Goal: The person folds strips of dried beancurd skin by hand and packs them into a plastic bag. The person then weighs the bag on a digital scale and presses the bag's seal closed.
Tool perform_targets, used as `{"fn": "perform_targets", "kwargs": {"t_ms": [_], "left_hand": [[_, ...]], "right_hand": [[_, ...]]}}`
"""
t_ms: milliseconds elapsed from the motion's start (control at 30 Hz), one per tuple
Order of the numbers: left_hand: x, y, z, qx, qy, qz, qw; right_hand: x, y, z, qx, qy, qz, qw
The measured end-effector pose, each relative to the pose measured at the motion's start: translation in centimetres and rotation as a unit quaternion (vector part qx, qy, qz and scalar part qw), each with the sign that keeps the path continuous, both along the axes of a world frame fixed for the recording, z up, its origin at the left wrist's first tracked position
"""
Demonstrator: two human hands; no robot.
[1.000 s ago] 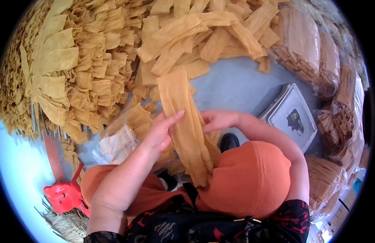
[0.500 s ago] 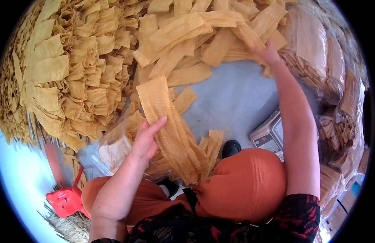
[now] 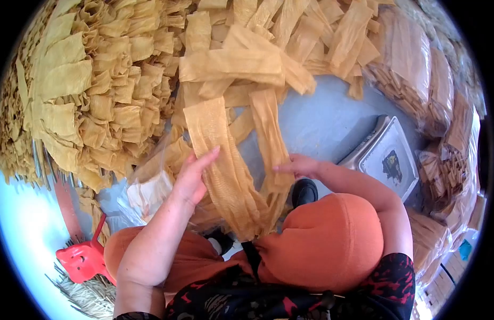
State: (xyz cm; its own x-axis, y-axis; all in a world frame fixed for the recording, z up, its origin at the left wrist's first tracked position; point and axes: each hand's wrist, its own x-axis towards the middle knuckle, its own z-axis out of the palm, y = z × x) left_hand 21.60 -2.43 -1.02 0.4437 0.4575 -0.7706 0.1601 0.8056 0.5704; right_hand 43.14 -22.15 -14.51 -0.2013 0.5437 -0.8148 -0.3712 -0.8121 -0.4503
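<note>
A long, ridged yellow strip of dried tofu skin (image 3: 217,144) is in my left hand (image 3: 193,176), which has its thumb laid over the strip and its fingers behind. The layered strip slants down toward my lap. On the right, my right hand (image 3: 300,165) pinches the edge of another tofu skin strip (image 3: 266,120), narrower and standing nearly upright. The lower ends of both come together between my knees. Beyond them lies a loose pile of tofu skin strips (image 3: 231,64), several crossing one another.
A tall heap of tofu skin (image 3: 108,96) rises at left. Clear-bagged bundles (image 3: 401,58) line the right side. A metal scale (image 3: 388,160) sits on the bluish floor surface (image 3: 327,117) near my right arm. A red plastic object (image 3: 82,264) is at lower left, beside a plastic bag (image 3: 146,197).
My right hand has come back from the far pile toward my lap and now grips a narrower strip. Strips on the pile have shifted. My left hand still holds its strip.
</note>
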Motion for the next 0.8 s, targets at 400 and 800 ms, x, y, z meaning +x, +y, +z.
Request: {"fn": "perform_targets", "kwargs": {"t_ms": [400, 800], "left_hand": [[-0.8, -2.2, 3.2, -0.003, -0.095, 0.012, 0.995], [-2.6, -7.0, 7.5, 0.099, -0.194, 0.048, 0.975]], "right_hand": [[-2.4, -0.9, 8.5, 0.120, 0.110, 0.065, 0.985], [-3.4, -2.1, 18.2, 0.310, -0.133, 0.197, 0.920]]}}
